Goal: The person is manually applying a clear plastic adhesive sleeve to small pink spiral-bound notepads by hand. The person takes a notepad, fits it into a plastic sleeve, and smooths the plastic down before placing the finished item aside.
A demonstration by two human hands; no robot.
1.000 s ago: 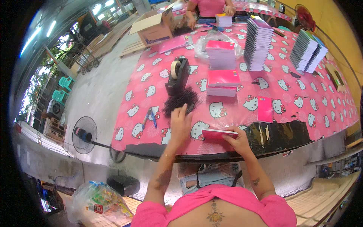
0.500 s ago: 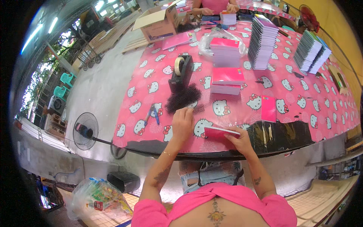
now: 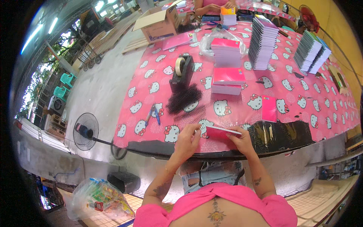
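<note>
Bright daylight is flooding the scene from the open side on the left, where the trees and sky are washing out to near white. Overhead tube lights are glaring at the upper left. The pink tablecloth is showing soft sheen and only faint shadows. The fisheye is bending straight edges toward the rim (a black circular border is cutting the corners), and detail there is softening.

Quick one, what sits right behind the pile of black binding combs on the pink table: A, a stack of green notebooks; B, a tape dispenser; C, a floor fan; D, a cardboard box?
B: the black tape dispenser with its pale roll stands just beyond the pile of black binding combs, touching its far edge.
</note>
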